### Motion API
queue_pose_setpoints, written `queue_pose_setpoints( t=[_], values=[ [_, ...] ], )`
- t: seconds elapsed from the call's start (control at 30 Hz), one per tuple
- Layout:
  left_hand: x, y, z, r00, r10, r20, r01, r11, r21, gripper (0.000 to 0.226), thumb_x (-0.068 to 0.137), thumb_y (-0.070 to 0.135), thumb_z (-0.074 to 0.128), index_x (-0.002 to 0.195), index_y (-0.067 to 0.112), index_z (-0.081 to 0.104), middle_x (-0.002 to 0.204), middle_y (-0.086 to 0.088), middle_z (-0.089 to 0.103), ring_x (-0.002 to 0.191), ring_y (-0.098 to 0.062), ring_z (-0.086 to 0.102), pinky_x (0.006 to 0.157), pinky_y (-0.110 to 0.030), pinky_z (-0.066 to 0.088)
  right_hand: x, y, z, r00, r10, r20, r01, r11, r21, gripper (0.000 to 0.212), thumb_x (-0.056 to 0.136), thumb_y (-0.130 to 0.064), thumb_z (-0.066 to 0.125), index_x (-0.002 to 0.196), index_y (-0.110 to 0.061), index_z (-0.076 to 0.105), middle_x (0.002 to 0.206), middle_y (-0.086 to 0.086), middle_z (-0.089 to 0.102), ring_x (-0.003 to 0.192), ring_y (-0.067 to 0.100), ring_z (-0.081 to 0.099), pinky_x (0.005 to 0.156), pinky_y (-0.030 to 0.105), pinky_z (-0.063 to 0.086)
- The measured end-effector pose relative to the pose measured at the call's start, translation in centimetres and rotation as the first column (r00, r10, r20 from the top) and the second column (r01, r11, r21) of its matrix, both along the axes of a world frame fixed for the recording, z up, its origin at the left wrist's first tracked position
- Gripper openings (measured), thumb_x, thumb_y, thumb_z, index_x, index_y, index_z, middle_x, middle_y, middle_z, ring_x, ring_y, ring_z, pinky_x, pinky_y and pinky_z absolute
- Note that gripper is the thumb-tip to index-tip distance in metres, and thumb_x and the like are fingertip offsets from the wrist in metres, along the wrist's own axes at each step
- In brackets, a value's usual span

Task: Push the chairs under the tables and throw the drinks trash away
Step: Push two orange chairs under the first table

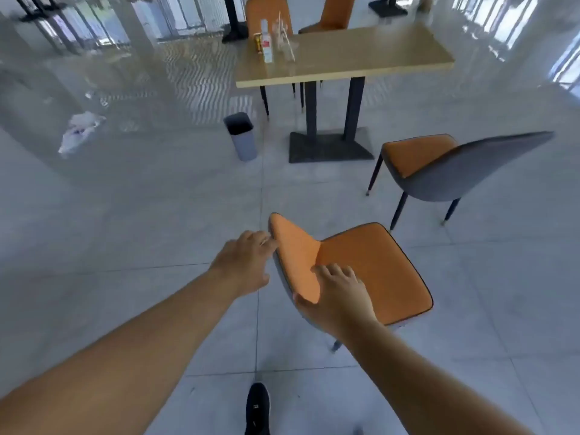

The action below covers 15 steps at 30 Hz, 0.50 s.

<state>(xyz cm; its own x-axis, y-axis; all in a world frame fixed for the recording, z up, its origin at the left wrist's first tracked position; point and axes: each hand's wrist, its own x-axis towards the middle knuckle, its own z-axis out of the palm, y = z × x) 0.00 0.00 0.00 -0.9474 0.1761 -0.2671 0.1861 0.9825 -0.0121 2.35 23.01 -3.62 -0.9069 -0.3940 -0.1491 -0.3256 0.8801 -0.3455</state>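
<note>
An orange chair [376,268] with a grey back stands on the floor well short of the wooden table [361,58]. My right hand [339,296] grips the top edge of its backrest, fingers over the orange side. My left hand [248,262] touches the backrest's far corner with fingers curled on the edge. A second orange and grey chair [439,167] stands to the right, also away from the table. On the table's left end stand a bottle [266,42], a clear cup with a straw [284,39] and a can [258,42].
A grey bin [241,136] stands on the floor left of the table's black base [329,146]. Two more orange chairs [270,14] sit behind the table. Crumpled white trash [80,130] lies on the floor at left. My black shoe [257,409] is at the bottom.
</note>
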Motion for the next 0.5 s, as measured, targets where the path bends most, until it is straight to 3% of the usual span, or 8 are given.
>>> queue_pose_setpoints(
  t=[0.1,0.23,0.37,0.5],
  values=[
    [-4.0,-2.0,-3.1,0.993,-0.115,0.03,0.117,0.99,-0.077,0.073,0.089,0.032,0.067,0.153,0.026,0.033,0.165,-0.006,0.022,0.146,-0.03,0.024,0.112,-0.054,0.031,-1.0,-3.4,-3.5,0.992,-0.092,0.082,0.097,0.994,-0.052,0.089,0.079,-0.082,0.042,0.151,-0.03,0.035,0.137,-0.002,0.052,0.123,0.029,0.046,0.09,0.043,0.051],
    [-8.8,-3.7,-6.7,0.954,-0.279,0.112,0.29,0.952,-0.097,0.073,0.092,0.021,0.064,0.155,0.031,0.029,0.163,-0.006,0.023,0.151,-0.03,0.012,0.116,-0.062,0.024,-1.9,-7.3,-7.1,0.965,-0.178,0.194,0.187,0.982,-0.026,0.094,0.077,-0.083,0.052,0.154,-0.039,0.019,0.137,-0.005,0.047,0.114,0.027,0.051,0.077,0.038,0.053],
    [-12.9,-4.3,-8.3,0.904,-0.402,0.142,0.417,0.905,-0.089,0.062,0.093,0.018,0.06,0.149,0.03,0.039,0.154,-0.005,0.037,0.144,-0.029,0.024,0.108,-0.057,0.033,-3.6,-8.9,-8.5,0.949,-0.238,0.207,0.224,0.971,0.087,0.09,0.085,-0.067,0.061,0.155,-0.04,0.011,0.128,-0.004,0.049,0.094,0.026,0.058,0.062,0.035,0.051],
    [-15.7,-4.3,-9.4,0.833,-0.533,0.148,0.547,0.834,-0.074,0.036,0.095,0.028,0.055,0.131,0.033,0.054,0.128,0.001,0.055,0.127,-0.024,0.042,0.103,-0.048,0.037,-5.0,-9.0,-8.8,0.937,-0.245,0.249,0.207,0.964,0.168,0.083,0.091,-0.049,0.057,0.157,-0.041,0.007,0.116,-0.005,0.052,0.068,0.02,0.054,0.054,0.037,0.054]
  ],
)
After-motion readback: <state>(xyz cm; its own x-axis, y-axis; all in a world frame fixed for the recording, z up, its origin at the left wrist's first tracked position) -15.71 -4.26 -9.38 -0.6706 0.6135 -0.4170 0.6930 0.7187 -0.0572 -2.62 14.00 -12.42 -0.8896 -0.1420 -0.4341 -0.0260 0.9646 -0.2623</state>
